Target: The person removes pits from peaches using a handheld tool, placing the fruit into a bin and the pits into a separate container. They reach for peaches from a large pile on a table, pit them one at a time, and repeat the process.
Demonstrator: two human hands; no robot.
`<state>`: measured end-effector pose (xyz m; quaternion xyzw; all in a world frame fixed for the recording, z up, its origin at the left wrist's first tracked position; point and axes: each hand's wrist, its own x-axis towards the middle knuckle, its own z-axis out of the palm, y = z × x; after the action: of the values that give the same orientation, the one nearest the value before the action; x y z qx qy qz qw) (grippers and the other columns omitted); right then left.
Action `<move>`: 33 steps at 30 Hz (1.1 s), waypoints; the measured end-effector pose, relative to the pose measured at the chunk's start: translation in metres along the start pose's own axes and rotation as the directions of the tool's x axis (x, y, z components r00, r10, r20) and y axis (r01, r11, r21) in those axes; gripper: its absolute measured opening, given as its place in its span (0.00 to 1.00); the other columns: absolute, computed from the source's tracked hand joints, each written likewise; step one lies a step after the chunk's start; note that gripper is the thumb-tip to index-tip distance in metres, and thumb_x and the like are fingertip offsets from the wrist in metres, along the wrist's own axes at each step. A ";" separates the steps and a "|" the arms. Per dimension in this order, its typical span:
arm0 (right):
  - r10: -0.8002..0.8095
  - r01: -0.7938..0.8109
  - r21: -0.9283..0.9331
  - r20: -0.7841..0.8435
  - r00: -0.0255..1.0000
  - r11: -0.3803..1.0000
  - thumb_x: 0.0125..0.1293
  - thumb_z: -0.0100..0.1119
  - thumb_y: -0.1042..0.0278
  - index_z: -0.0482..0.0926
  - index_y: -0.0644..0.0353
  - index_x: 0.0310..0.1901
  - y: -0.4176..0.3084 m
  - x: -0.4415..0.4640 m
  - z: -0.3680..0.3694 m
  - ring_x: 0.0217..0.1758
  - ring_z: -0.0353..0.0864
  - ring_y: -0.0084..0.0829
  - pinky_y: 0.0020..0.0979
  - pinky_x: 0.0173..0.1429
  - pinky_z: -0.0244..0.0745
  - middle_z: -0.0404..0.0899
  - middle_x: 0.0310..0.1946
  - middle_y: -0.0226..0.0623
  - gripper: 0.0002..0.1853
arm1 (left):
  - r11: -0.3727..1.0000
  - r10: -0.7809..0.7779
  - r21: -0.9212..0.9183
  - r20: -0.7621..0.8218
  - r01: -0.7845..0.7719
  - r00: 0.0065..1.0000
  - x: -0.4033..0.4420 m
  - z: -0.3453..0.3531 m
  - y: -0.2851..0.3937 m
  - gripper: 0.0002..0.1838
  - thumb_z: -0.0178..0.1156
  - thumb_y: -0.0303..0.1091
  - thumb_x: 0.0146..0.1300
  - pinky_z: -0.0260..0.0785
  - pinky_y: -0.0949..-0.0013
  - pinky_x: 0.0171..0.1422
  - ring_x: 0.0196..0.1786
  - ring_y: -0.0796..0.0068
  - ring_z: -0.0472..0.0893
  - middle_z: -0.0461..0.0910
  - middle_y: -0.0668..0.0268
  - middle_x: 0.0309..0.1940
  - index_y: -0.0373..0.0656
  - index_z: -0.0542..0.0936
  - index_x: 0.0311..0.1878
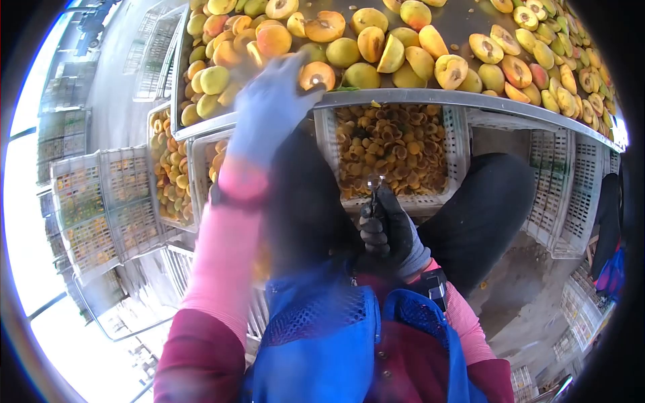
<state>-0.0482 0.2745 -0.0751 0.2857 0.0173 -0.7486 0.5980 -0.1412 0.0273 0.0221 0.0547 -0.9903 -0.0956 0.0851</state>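
Note:
My left hand (pixel 272 107), in a pale blue-grey glove, reaches over the near rim of the fruit table (pixel 416 98). It is smeared by motion, but thumb and fingers show apart, beside a cut peach half (pixel 316 75). Whether they touch it I cannot tell. Whole and halved yellow-green peaches (pixel 344 52) lie about the hand. Low in front of my body, my right hand (pixel 390 232), in a grey glove with black coating, is closed around a small metal hand tool (pixel 376 185). Two shiny tips of that tool point up; its handle is hidden in the fist.
Below the table rim, between my knees, a white crate (pixel 458 151) holds many hollow orange-brown fruit pieces (pixel 393 148). Another crate of peaches (pixel 171 168) stands at left. Stacked crates (pixel 111 201) are farther left, and more crates (pixel 557 181) stand at right.

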 end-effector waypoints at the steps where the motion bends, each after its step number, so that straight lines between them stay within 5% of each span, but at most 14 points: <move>1: -0.016 0.016 -0.018 -0.009 1.000 1.000 0.67 0.45 0.37 0.75 0.52 0.33 -0.003 0.000 -0.002 0.13 0.56 0.15 0.18 0.14 0.49 0.64 0.18 0.21 0.24 | 0.995 0.019 0.097 0.120 -0.031 0.993 0.019 0.020 -0.009 0.29 0.62 0.49 0.55 0.72 0.57 0.52 0.52 0.57 0.77 0.72 0.59 0.55 0.51 0.71 0.59; 6: -0.223 0.175 -0.259 -0.170 0.960 0.950 0.64 0.47 0.34 0.74 0.51 0.32 -0.013 0.001 0.002 0.14 0.59 0.15 0.18 0.15 0.51 0.65 0.18 0.19 0.25 | 0.977 0.060 0.169 0.378 -0.133 0.924 0.060 0.031 -0.008 0.31 0.64 0.51 0.53 0.70 0.56 0.55 0.54 0.55 0.76 0.72 0.55 0.53 0.49 0.70 0.58; 9: -0.311 0.159 -0.405 -0.343 0.886 0.901 0.61 0.50 0.32 0.72 0.50 0.31 -0.017 0.001 0.020 0.14 0.59 0.15 0.18 0.16 0.52 0.64 0.18 0.19 0.26 | 0.977 0.131 0.113 0.346 -0.180 0.929 0.061 0.031 -0.017 0.29 0.65 0.49 0.52 0.70 0.57 0.53 0.52 0.54 0.76 0.75 0.56 0.48 0.44 0.71 0.54; 14: -0.374 0.195 -0.445 -0.358 0.856 0.874 0.60 0.52 0.31 0.71 0.49 0.31 -0.014 -0.001 0.015 0.15 0.59 0.15 0.18 0.17 0.53 0.63 0.18 0.19 0.26 | 0.999 0.012 -0.043 0.337 0.003 0.941 0.047 0.019 -0.010 0.26 0.65 0.46 0.52 0.69 0.57 0.52 0.50 0.56 0.77 0.79 0.58 0.43 0.45 0.72 0.52; 18: -0.414 0.237 -0.474 -0.312 0.855 0.848 0.60 0.52 0.32 0.71 0.49 0.32 -0.014 -0.002 0.015 0.15 0.59 0.15 0.18 0.17 0.53 0.63 0.18 0.19 0.26 | 0.995 0.090 0.009 0.265 -0.096 0.960 0.037 0.023 -0.023 0.22 0.63 0.48 0.53 0.69 0.57 0.49 0.46 0.54 0.78 0.80 0.57 0.42 0.47 0.75 0.48; 21: -0.403 0.206 -0.463 -0.382 0.832 0.862 0.61 0.52 0.32 0.72 0.50 0.33 -0.013 -0.005 0.024 0.15 0.60 0.15 0.18 0.17 0.53 0.64 0.18 0.19 0.25 | 0.992 0.122 -0.035 0.427 -0.118 0.896 0.054 0.010 -0.014 0.20 0.61 0.50 0.54 0.70 0.56 0.47 0.43 0.53 0.79 0.80 0.56 0.37 0.45 0.77 0.42; 24: -0.396 0.228 -0.427 -0.361 0.844 0.875 0.61 0.52 0.33 0.72 0.50 0.35 -0.014 -0.005 0.022 0.15 0.61 0.16 0.18 0.17 0.54 0.64 0.18 0.20 0.25 | 0.993 0.098 0.037 0.248 -0.111 0.964 0.054 0.012 -0.006 0.18 0.62 0.47 0.56 0.70 0.62 0.42 0.38 0.59 0.80 0.80 0.58 0.33 0.44 0.79 0.43; 26: -0.649 0.397 -0.666 -0.173 0.741 0.631 0.63 0.50 0.35 0.73 0.52 0.36 -0.009 -0.006 0.023 0.15 0.62 0.16 0.19 0.16 0.55 0.65 0.18 0.21 0.24 | 0.992 0.070 -0.112 0.134 -0.056 0.989 0.048 0.014 0.003 0.16 0.61 0.43 0.57 0.70 0.63 0.42 0.36 0.61 0.80 0.80 0.58 0.32 0.42 0.78 0.43; 28: -0.711 0.440 -0.727 -0.093 0.697 0.527 0.66 0.49 0.40 0.73 0.54 0.38 -0.007 -0.015 0.041 0.16 0.63 0.17 0.20 0.18 0.57 0.67 0.19 0.22 0.22 | 0.919 0.032 -0.393 0.049 -0.010 0.998 0.022 0.009 0.016 0.13 0.60 0.37 0.58 0.71 0.65 0.42 0.33 0.61 0.79 0.79 0.58 0.31 0.40 0.77 0.42; 30: -0.640 0.406 -0.658 -0.153 0.753 0.634 0.69 0.49 0.46 0.73 0.57 0.39 -0.009 -0.029 0.087 0.19 0.66 0.17 0.19 0.21 0.61 0.70 0.22 0.24 0.19 | 0.791 -0.010 -0.612 0.002 0.009 1.000 -0.009 0.002 0.036 0.11 0.58 0.32 0.59 0.70 0.68 0.42 0.33 0.66 0.79 0.78 0.58 0.31 0.37 0.75 0.42; 31: -0.681 0.480 -0.688 -0.029 0.732 0.545 0.69 0.49 0.50 0.72 0.59 0.42 -0.006 -0.021 0.090 0.22 0.68 0.18 0.19 0.25 0.64 0.72 0.25 0.26 0.18 | 0.718 -0.019 -0.696 -0.003 0.011 1.000 -0.025 0.002 0.054 0.10 0.57 0.29 0.60 0.70 0.70 0.41 0.33 0.70 0.78 0.78 0.59 0.31 0.35 0.75 0.43; 32: -0.706 0.549 -0.704 0.095 0.702 0.451 0.70 0.49 0.53 0.72 0.62 0.44 -0.004 -0.012 0.091 0.25 0.70 0.19 0.20 0.29 0.67 0.74 0.28 0.29 0.17 | 0.547 -0.138 -0.819 0.114 0.171 0.984 -0.037 -0.001 0.070 0.10 0.55 0.28 0.61 0.70 0.72 0.40 0.37 0.74 0.77 0.78 0.59 0.33 0.34 0.74 0.44; 33: -0.716 0.615 -0.706 0.219 0.663 0.353 0.70 0.49 0.57 0.72 0.64 0.47 -0.001 -0.006 0.087 0.28 0.73 0.20 0.20 0.33 0.70 0.76 0.31 0.31 0.17 | 0.635 -0.135 -0.754 0.107 0.169 0.985 -0.047 -0.006 0.080 0.10 0.54 0.26 0.61 0.70 0.69 0.37 0.37 0.69 0.76 0.76 0.57 0.35 0.34 0.73 0.46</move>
<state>-0.0839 0.2480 0.0002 0.0364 0.4668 -0.8313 0.2994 -0.1019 0.1103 0.0368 0.0949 -0.8524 -0.5093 0.0715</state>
